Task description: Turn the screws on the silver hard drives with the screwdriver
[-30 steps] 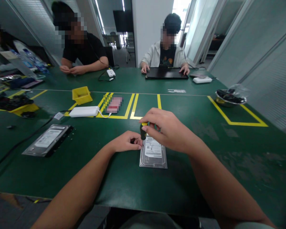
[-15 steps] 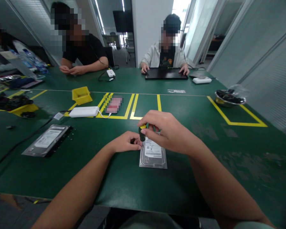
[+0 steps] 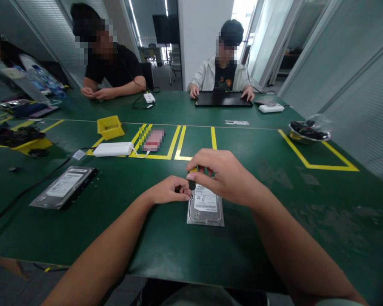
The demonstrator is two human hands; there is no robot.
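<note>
A silver hard drive (image 3: pixel 205 216) with a white label lies flat on the green table in front of me. My right hand (image 3: pixel 221 174) is above its far end, thumb and fingers closed around the handle of a short black-and-yellow screwdriver (image 3: pixel 192 183). That screwdriver stands roughly upright over the drive's left edge; its tip is hidden. At that same edge, the curled fingers of my left hand (image 3: pixel 172 190) press against the drive, close beside the screwdriver. Part of the drive's far end is covered by my right hand.
Another hard drive (image 3: pixel 64 185) lies to the left near a black cable. Farther back are a white power strip (image 3: pixel 113 149), a pink phone (image 3: pixel 153 140), a yellow bin (image 3: pixel 110 127) and a metal bowl (image 3: pixel 309 135) of dark parts. Across the table, a person holds a black panel (image 3: pixel 223 99).
The screwdriver handle has turned or tilted slightly in my right hand, so less of it shows. My left hand and the hard drive stay in place.
</note>
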